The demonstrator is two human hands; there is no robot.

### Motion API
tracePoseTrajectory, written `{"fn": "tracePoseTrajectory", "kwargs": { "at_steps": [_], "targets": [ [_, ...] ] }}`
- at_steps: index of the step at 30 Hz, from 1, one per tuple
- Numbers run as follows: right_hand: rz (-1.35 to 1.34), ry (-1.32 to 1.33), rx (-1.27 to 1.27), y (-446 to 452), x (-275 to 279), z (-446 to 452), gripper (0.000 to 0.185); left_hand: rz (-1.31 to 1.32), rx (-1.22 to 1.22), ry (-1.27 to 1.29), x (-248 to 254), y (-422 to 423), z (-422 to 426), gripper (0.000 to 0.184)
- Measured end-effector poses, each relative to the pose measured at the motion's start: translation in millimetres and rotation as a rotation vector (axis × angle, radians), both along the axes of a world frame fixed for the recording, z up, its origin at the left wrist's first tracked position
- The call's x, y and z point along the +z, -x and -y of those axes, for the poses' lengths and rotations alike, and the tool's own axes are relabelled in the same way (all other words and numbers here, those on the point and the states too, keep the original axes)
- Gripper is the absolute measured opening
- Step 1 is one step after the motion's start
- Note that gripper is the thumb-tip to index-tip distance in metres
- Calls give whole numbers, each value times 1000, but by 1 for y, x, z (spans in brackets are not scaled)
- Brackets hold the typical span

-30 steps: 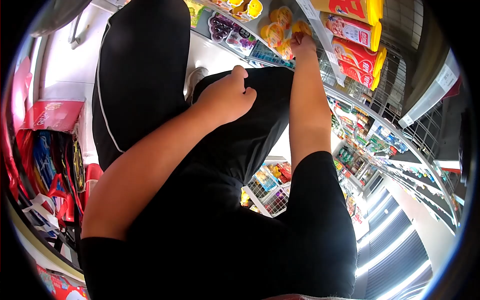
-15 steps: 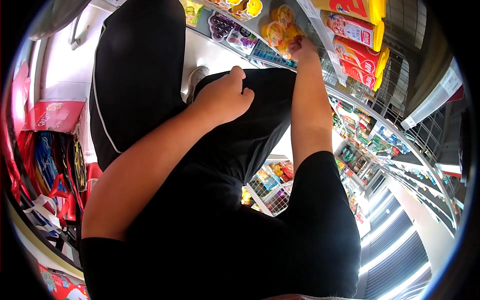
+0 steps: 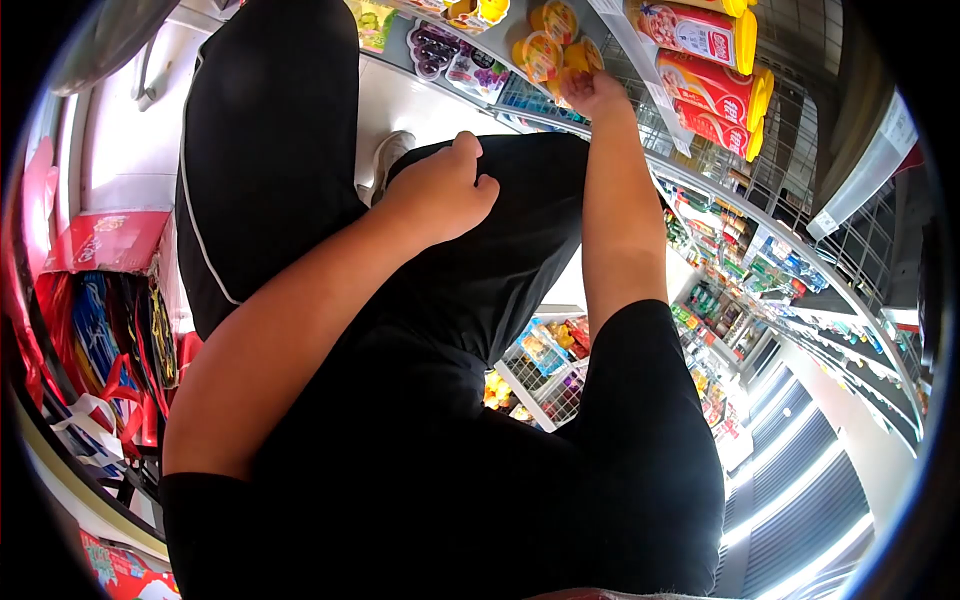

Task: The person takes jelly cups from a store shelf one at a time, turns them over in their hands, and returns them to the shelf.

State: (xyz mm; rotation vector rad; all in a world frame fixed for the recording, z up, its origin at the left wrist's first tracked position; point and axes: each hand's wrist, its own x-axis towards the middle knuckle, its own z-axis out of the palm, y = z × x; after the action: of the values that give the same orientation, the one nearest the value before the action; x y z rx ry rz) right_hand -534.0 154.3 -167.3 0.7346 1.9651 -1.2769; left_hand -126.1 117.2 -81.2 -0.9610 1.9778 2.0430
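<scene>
Several yellow-orange cups with printed lids [image 3: 541, 57] sit on a grey shelf at the top. My right hand [image 3: 596, 94] is at the nearest of them, its fingers closed against that yellow cup's lower edge; the fingertips are partly hidden. My left hand [image 3: 440, 190] is curled over my bent black-trousered knee, with nothing visible in it. Purple grape-picture packs [image 3: 433, 50] lie left of the cups. Red and yellow bags [image 3: 712, 88] stand right of them, beyond a clear label strip [image 3: 645, 75].
A wire rack [image 3: 790, 150] curves down the right side. Left of my legs stands a red box [image 3: 108, 240] above colourful hanging strips. A white wire basket of packets [image 3: 555, 395] shows beside my right arm. My shoe [image 3: 386, 160] is on the pale floor.
My right hand has shifted slightly down and left, its fingers now at the nearest cup's lower edge. My left hand stays on the knee. The view has tilted a little.
</scene>
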Motion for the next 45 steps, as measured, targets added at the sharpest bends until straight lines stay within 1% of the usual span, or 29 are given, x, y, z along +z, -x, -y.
{"fn": "tracePoseTrajectory", "kwargs": {
  "at_steps": [1, 3, 6, 9, 14, 18, 22, 25, 28, 30, 31, 33, 34, 36, 37, 39, 40, 42, 43, 44, 45],
  "targets": [
    [-1, 0, -2, 3, -2, -1, 26, 0, -1, 4, 0, 0, 0, 45],
    [69, 118, -104, 8, -7, -1, 25, 0, -7, 5, -1, 1, -1, 45],
    [59, 146, -62, 11, -8, -2, 25, 6, -19, 12, -2, 0, -1, 45],
    [-1, 107, -39, 5, -7, 0, 26, 13, -33, 18, -2, 0, -1, 45],
    [0, 95, -18, 4, -7, 3, 26, 13, -30, 21, -3, -1, 0, 45],
    [-20, 85, -6, 2, -5, 5, 27, 2, -26, -25, 1, -2, 5, 45],
    [53, 71, 4, 7, -7, 1, 25, 1, -37, -5, 2, -3, 5, 44],
    [92, 28, 43, 8, -9, -2, 26, 1, -36, 1, 0, -2, 4, 44],
    [26, -48, 111, 9, -14, -3, 27, -2, -38, 6, -1, -2, 3, 44],
    [9, 24, 100, 15, -20, -5, 25, 3, -51, 7, -1, -1, 4, 44],
    [9, 25, 100, 21, -24, -5, 25, 9, -63, 7, -1, -1, 4, 43],
    [28, 39, 75, 26, -29, -4, 17, 2, -52, 7, -1, -2, 5, 42],
    [29, 40, 74, 25, -29, -5, 17, -6, -40, 6, -1, -2, 4, 41],
    [-73, -40, 115, 24, -27, -8, 28, 1, -36, 20, 0, -3, 3, 40],
    [-74, -37, 114, 25, -27, -7, 28, 8, -33, 34, -1, -3, 3, 39],
    [-347, -613, 461, 31, -29, -4, 48, 28, -53, 49, -2, -3, 2, 41],
    [-348, -612, 460, 45, -40, -9, 48, 48, -71, 60, -3, -2, 1, 43],
    [-431, -833, 609, 74, -64, -26, 94, 46, -74, 64, -4, -2, 0, 43],
    [-431, -833, 606, 52, -45, -19, 94, 45, -76, 66, -5, -2, -1, 42],
    [-337, -817, 735, 9, -8, -4, 95, 44, -79, 67, -5, -1, -2, 42],
    [-242, -796, 861, -12, 11, 2, 97, 51, -85, 70, -5, -1, -2, 42]
  ]
}}
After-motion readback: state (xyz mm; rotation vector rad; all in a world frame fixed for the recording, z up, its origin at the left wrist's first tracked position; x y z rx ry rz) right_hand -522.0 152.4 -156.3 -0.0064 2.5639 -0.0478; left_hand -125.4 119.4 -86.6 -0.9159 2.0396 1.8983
